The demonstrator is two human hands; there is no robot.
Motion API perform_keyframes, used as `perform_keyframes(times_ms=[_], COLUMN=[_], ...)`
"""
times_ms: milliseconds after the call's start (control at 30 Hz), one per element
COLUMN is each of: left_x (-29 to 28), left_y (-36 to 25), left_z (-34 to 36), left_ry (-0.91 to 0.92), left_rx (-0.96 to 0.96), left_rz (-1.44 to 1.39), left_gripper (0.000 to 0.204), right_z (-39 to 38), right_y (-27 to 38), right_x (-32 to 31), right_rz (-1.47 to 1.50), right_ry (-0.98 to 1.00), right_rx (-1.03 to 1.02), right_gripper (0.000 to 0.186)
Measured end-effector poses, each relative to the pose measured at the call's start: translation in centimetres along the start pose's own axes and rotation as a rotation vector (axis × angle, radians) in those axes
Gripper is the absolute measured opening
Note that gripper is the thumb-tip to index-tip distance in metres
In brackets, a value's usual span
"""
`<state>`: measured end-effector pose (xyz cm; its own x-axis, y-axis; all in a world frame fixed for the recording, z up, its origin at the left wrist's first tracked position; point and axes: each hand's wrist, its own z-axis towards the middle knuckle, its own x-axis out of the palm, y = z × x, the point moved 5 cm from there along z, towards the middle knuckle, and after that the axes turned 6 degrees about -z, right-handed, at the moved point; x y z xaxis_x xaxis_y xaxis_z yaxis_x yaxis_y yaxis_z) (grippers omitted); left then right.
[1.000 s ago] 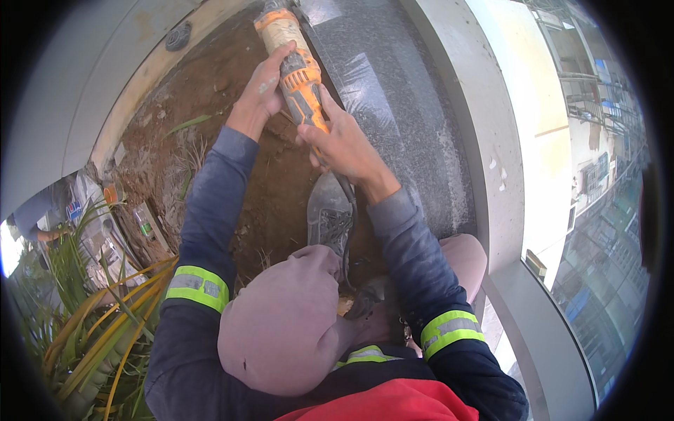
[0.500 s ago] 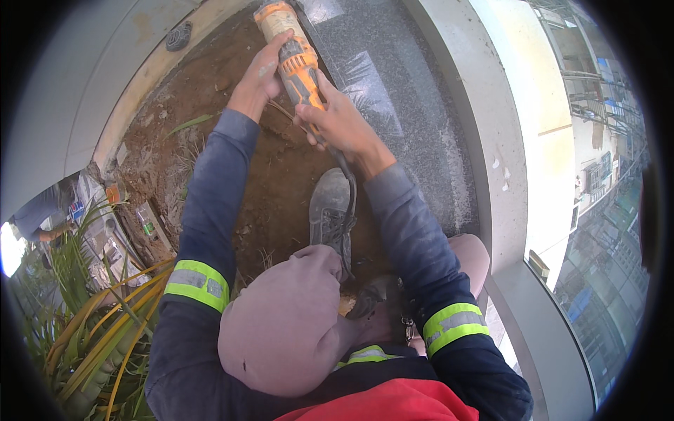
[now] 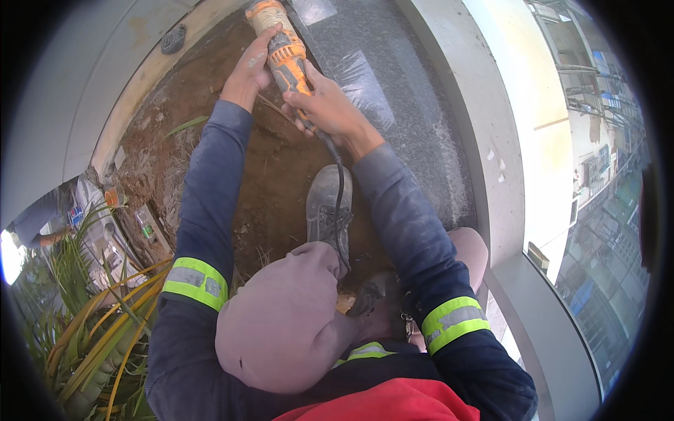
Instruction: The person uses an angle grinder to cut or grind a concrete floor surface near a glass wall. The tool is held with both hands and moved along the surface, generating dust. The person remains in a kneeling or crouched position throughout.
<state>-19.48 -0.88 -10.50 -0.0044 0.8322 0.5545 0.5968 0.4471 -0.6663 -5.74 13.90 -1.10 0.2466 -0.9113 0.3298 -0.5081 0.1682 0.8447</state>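
An orange-and-grey corded angle grinder [image 3: 288,62] slants away from me, its front part wrapped in pale material and its far end close to the top rim of the picture. My left hand [image 3: 250,70], dusty, is closed around the left side of its front part. Further back, my right hand [image 3: 331,107] grips the rear handle. A black cord [image 3: 340,179] runs from the handle down past my grey shoe [image 3: 326,200]. Beside the grinder on the right lies a dark grey speckled stone slab [image 3: 428,147]. Any disc on the tool is hidden.
Bare brown soil [image 3: 270,168] lies under my arms. A pale curved wall [image 3: 77,77] bounds the left, with a dark round object [image 3: 173,39] by it. Palm leaves [image 3: 98,323] and another person's arm [image 3: 50,237] are at lower left. A concrete ledge [image 3: 491,140] edges the right.
The grinder and both my hands have shifted slightly to the left and away from me. My grip looks the same; the whole view has also moved a little.
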Motion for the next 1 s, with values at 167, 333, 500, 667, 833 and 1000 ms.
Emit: perform_keyframes(times_ms=[167, 333, 500, 667, 833, 1000], left_x=[0.3, 1.0, 2.3, 3.0, 3.0, 2.2], left_y=[0.1, 0.6, 1.5, 2.0, 2.3, 2.3], left_z=[0.3, -1.8, -4.5, -6.3, -6.1, -4.6], left_ry=[-0.008, -0.051, -0.058, -0.062, -0.051, -0.045], left_rx=[0.008, 0.009, -0.006, -0.019, -0.008, -0.011], left_rz=[-0.002, -0.007, -0.029, -0.024, -0.007, 0.029], left_gripper=[0.042, 0.04, 0.04, 0.041, 0.041, 0.04], right_z=[0.1, -1.3, -3.7, -5.1, -5.2, -4.1], right_y=[-0.1, -0.5, -1.0, -1.1, -1.2, -1.5], right_x=[-0.2, 0.3, 0.7, 1.1, 1.0, 0.5], right_rz=[0.011, -0.006, -0.008, -0.01, -0.012, -0.052], right_ry=[0.003, 0.019, -0.004, -0.011, -0.012, -0.039], right_rx=[-0.007, -0.011, 0.014, 0.04, 0.025, 0.015], right_gripper=[0.082, 0.085, 0.09, 0.092, 0.092, 0.09])
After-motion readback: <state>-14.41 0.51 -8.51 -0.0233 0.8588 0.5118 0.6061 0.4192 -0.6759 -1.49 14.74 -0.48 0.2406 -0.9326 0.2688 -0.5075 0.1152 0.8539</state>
